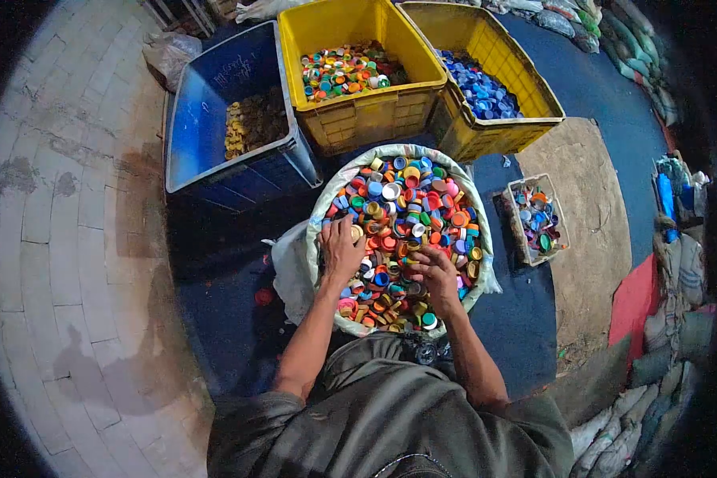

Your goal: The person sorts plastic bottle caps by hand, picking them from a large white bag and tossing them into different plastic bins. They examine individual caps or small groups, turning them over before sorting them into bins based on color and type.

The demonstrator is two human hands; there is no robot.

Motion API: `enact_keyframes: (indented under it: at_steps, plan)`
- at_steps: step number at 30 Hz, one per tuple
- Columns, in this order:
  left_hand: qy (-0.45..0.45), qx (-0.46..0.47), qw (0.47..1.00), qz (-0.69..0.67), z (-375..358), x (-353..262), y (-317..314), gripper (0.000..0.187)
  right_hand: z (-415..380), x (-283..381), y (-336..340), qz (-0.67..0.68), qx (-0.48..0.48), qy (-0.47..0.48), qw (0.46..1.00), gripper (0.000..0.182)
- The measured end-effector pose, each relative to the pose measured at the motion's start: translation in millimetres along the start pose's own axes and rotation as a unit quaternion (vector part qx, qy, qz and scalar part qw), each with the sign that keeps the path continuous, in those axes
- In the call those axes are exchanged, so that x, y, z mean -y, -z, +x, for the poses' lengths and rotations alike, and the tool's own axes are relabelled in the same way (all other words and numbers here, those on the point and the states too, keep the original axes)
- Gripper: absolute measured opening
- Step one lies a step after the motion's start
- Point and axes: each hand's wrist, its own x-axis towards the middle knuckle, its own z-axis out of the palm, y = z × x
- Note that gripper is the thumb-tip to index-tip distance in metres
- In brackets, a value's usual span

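Note:
A round-mouthed white sack (pixel 484 211) stands before me, filled with loose plastic bottle caps (pixel 390 239) in many colours. My left hand (pixel 342 250) is over the left side of the heap, with a cream bottle cap (pixel 356 233) between its thumb and fingers. On the right side of the heap, my right hand (pixel 436 276) has its fingers apart and bent among the caps. Its fingertips touch the pile, and I see no cap clearly gripped there. Some fingertips are hidden among the caps.
Beyond the sack stand a blue bin (pixel 239 163) with yellowish caps, a yellow bin (pixel 366 102) with mixed caps and another yellow bin (pixel 494 135) with blue caps. A small crate (pixel 526 259) of mixed pieces sits at right. Filled sacks (pixel 629 44) line the right edge.

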Motion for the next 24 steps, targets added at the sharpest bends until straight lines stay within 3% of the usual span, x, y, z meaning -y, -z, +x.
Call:
enact_keyframes:
  at_steps: [3, 4, 6, 7, 10, 12, 15, 19, 22, 24]
  plan:
    - [0.046, 0.009, 0.994, -0.094, -4.7, 3.9, 5.2, 0.053, 0.8, -0.2, -1.7, 0.000, 0.000, -0.001, 1.000, 0.043]
    - [0.104, 0.007, 0.968, -0.228, -6.1, 5.8, 4.8, 0.051, 0.9, 0.6, -2.9, 0.000, 0.002, 0.000, 1.000, 0.043]
    - [0.213, 0.005, 0.852, -0.479, -8.3, 5.7, 8.1, 0.048, 0.1, 2.5, -5.0, 0.001, 0.006, 0.000, 1.000, 0.042]
    - [0.245, -0.018, 0.808, -0.535, -10.7, 4.8, 14.3, 0.041, 2.1, 0.6, -4.6, -0.001, 0.006, 0.001, 1.000, 0.042]
    - [0.314, 0.027, 0.543, -0.779, -14.0, 7.1, 35.6, 0.037, 7.5, -3.4, -8.2, -0.019, 0.007, 0.005, 1.000, 0.041]
    - [0.339, 0.028, 0.518, -0.785, -16.7, 2.5, 41.4, 0.036, 10.3, -2.1, -13.6, -0.050, 0.004, 0.013, 0.999, 0.040]
    - [0.380, 0.035, 0.457, -0.803, -16.4, -6.6, 50.1, 0.033, 24.7, -7.4, -25.7, -0.259, -0.003, 0.119, 0.959, 0.043]
    - [0.364, 0.053, 0.440, -0.819, -21.9, 0.7, 36.6, 0.027, 50.0, 1.1, -50.2, -0.472, -0.050, 0.249, 0.844, 0.046]
    - [0.369, 0.046, 0.436, -0.819, -25.0, 3.2, 33.5, 0.027, 70.8, 8.2, -63.7, -0.562, -0.058, 0.350, 0.747, 0.049]
    - [0.384, 0.042, 0.434, -0.814, -28.1, 4.4, 32.0, 0.024, 79.2, 12.7, -73.9, -0.584, -0.058, 0.382, 0.714, 0.051]
